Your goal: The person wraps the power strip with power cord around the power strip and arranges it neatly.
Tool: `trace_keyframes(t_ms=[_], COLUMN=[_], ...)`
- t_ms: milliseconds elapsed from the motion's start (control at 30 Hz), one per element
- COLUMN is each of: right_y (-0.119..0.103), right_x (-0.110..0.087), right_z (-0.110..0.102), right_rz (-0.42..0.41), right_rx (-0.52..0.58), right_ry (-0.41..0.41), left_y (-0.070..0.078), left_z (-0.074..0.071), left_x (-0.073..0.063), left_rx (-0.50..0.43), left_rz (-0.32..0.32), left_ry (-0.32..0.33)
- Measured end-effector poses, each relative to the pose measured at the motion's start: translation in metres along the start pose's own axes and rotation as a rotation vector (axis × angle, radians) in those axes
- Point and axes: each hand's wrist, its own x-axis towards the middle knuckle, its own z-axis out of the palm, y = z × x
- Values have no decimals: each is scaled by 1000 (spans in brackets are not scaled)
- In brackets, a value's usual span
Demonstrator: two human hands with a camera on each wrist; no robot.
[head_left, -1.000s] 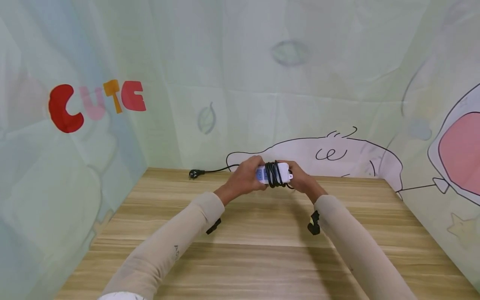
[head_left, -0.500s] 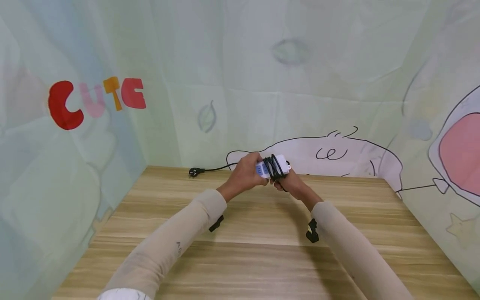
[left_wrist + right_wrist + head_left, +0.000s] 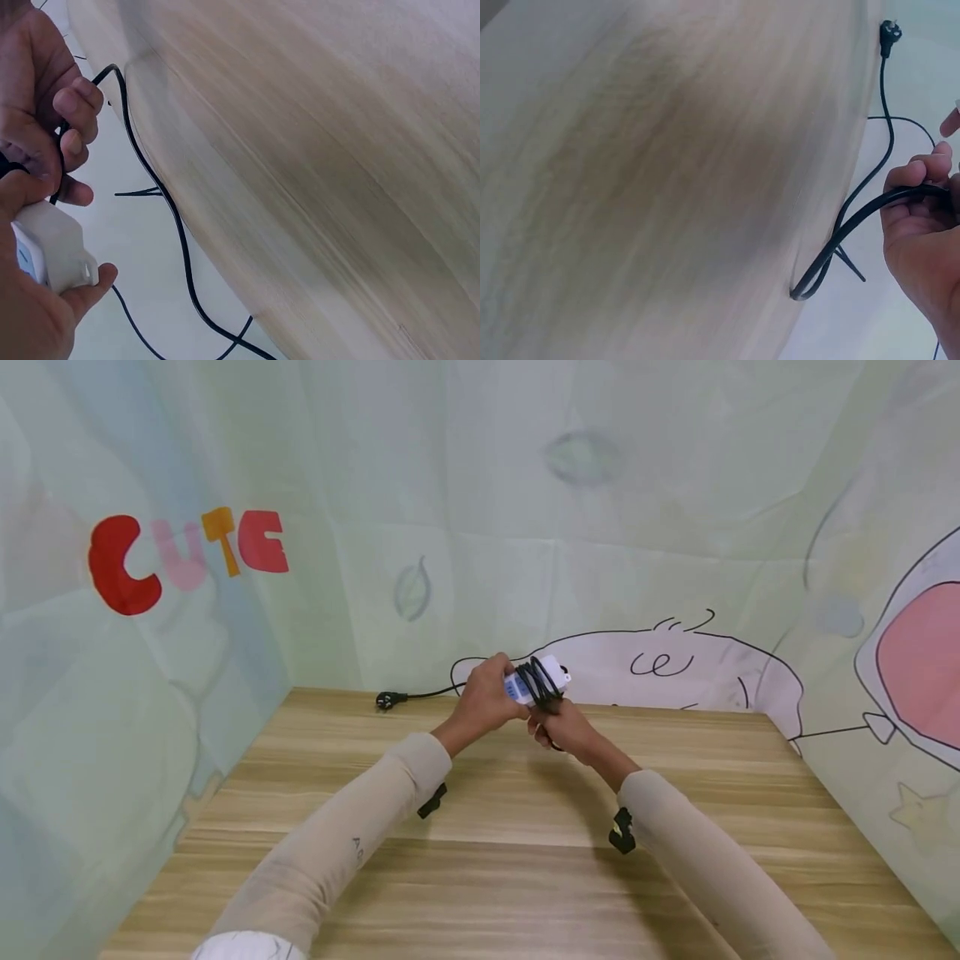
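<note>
Near the far edge of the table, my left hand (image 3: 483,700) grips a white power strip (image 3: 552,668) with blue socket faces, tilted up to the right. Several turns of black cord (image 3: 536,683) wrap its middle. My right hand (image 3: 566,728), just below the strip, holds the cord with curled fingers. In the right wrist view, that cord (image 3: 862,214) runs over the right fingers and loops by the table edge. A stretch of it leads left to a black plug (image 3: 388,700). Fingers of my left hand show behind the strip (image 3: 64,244) in the left wrist view.
A wood-grain table (image 3: 480,877) lies beneath both arms. Printed cloth walls (image 3: 375,527) stand behind it and on both sides, close to its edges. Each sleeve has a black wrist-worn device (image 3: 622,832) below it.
The right hand has moved from the strip's right end to below it, carrying cord round. The strip has tilted, its right end rising, and shifted slightly left. The plug stays at the far left.
</note>
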Motion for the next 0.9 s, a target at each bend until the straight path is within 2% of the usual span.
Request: trace_keyframes(t_ms=[333, 367, 467, 567, 600, 633, 667, 800, 867, 900], right_y=[-3, -4, -6, -7, -7, -6, -5, -3, -4, -4], right_x=[-4, -5, -6, -7, -7, -7, -7, -7, -9, -9], right_z=[7, 7, 9, 10, 10, 11, 11, 12, 11, 11], right_rz=[-72, -73, -78, -66, -58, -51, -43, -24, -30, -36], right_rx=[-123, -134, -156, -154, -152, -152, -152, -176, -212, -240], right_ry=[-42, -49, -66, -74, -78, -82, -85, -92, -85, -82], left_y=[-7, -23, -26, -25, -11, -11, -23, -28, -28, -17], left_z=[-3, 5, 6, 6, -2, -1, 5, 9, 8, 2], left_x=[3, 8, 11, 12, 7, 7, 11, 11, 10, 7], left_rx=[28, 22, 38, 89, 124, 144, 153, 194, 196, 210], left_rz=[-41, -21, -27, -47, -75, -86, -69, -80, -59, -73], left_ry=[1, 11, 9, -24, -43, -54, -48, -48, -32, -34])
